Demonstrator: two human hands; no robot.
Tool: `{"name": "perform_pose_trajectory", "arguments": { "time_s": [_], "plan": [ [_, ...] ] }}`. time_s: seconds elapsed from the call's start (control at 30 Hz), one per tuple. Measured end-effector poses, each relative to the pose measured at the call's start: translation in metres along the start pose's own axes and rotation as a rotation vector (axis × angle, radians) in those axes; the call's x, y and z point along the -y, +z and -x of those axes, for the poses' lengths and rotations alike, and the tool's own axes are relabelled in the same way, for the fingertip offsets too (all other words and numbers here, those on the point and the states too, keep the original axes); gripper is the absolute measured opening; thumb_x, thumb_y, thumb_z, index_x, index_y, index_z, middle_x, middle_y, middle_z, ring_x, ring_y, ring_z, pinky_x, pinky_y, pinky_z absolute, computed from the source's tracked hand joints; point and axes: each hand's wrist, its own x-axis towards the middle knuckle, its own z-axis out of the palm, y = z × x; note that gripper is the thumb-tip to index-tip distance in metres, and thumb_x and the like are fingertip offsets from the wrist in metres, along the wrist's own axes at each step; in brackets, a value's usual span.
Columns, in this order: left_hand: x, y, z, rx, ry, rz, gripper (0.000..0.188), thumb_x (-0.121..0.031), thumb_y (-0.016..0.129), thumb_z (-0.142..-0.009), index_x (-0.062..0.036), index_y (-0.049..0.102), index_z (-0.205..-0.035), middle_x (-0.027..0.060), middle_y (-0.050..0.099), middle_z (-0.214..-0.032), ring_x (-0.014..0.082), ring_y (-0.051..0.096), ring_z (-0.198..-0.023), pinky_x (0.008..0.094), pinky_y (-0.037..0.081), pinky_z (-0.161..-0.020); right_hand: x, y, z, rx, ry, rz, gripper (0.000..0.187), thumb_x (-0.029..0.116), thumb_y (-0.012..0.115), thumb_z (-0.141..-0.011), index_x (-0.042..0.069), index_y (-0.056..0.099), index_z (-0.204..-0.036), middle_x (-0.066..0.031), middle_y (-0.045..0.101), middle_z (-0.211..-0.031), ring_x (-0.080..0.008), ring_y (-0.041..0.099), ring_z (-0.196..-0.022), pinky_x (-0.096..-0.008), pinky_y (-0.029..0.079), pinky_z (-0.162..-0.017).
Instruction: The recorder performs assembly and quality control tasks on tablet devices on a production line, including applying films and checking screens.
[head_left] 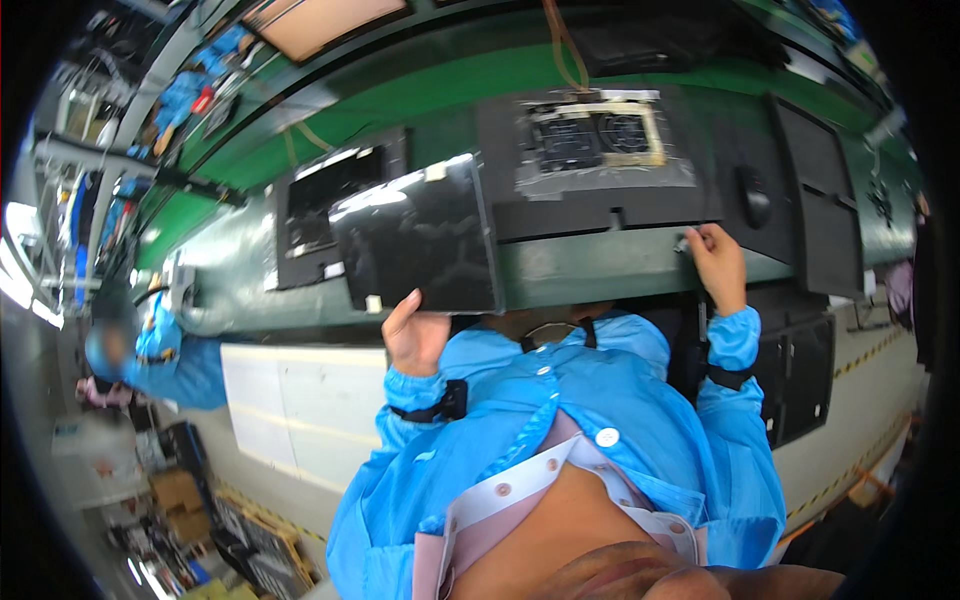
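Note:
My left hand (pixel 412 338) grips the near edge of a glossy black flat panel (pixel 420 240), thumb on top. The panel is tilted, with pale tabs at its corners and edges, and its near edge juts past the bench edge. Over the bench's front part my right hand (pixel 718 262) is closed, thumb and fingertips pinched by a small dark piece (pixel 682 243) too small to name. Beyond it lies a dark mat bearing a taped frame (pixel 658 133) with black parts inside.
Left of the panel, another dark panel (pixel 310 205) rests on the green bench (pixel 570 262). A black mouse (pixel 754 195) and a black tray-like frame (pixel 815 195) lie at right. Cables (pixel 566 50) hang above the mat. At far left a person in blue (pixel 180 370) sits beside a white board (pixel 300 405).

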Motion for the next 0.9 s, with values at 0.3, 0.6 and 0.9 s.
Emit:
{"name": "perform_pose_trajectory", "arguments": {
  "time_s": [0.3, 0.6, 0.9],
  "plan": [
    [-0.006, -0.014, -0.006, 0.091, -0.045, 0.178, 0.040, -0.006, 0.055, -0.093, 0.0055, 0.056, -0.131, 0.0204, 0.060, -0.135, 0.0343, 0.055, -0.128, 0.0516, 0.037, -0.114, 0.097, 0.033, 0.027, 0.710, 0.229, -1.201, 0.017, 0.021, 0.063, -0.098, 0.007, 0.057, -0.107, -0.0018, 0.062, -0.082, -0.0103, 0.059, -0.069, -0.0241, 0.044, -0.058],
    [0.008, 0.011, -0.002, 0.083, -0.075, 0.139, 0.038, -0.003, 0.053, -0.093, 0.0046, 0.056, -0.130, 0.0203, 0.062, -0.131, 0.0341, 0.057, -0.126, 0.0513, 0.041, -0.111, 0.179, 0.092, 0.032, 0.590, -0.153, -1.313, 0.021, 0.008, 0.064, -0.097, 0.000, 0.059, -0.115, -0.0105, 0.068, -0.101, -0.0200, 0.070, -0.095, -0.0252, 0.054, -0.067],
    [0.009, 0.009, -0.003, 0.090, -0.100, 0.149, 0.038, 0.000, 0.052, -0.093, 0.0040, 0.056, -0.130, 0.0198, 0.062, -0.131, 0.0326, 0.058, -0.125, 0.0500, 0.045, -0.110, 0.173, 0.104, 0.041, 0.552, -0.182, -1.243, 0.022, 0.009, 0.065, -0.097, 0.000, 0.059, -0.115, -0.0111, 0.068, -0.102, -0.0178, 0.069, -0.096, -0.0246, 0.054, -0.069]
  ]
}}
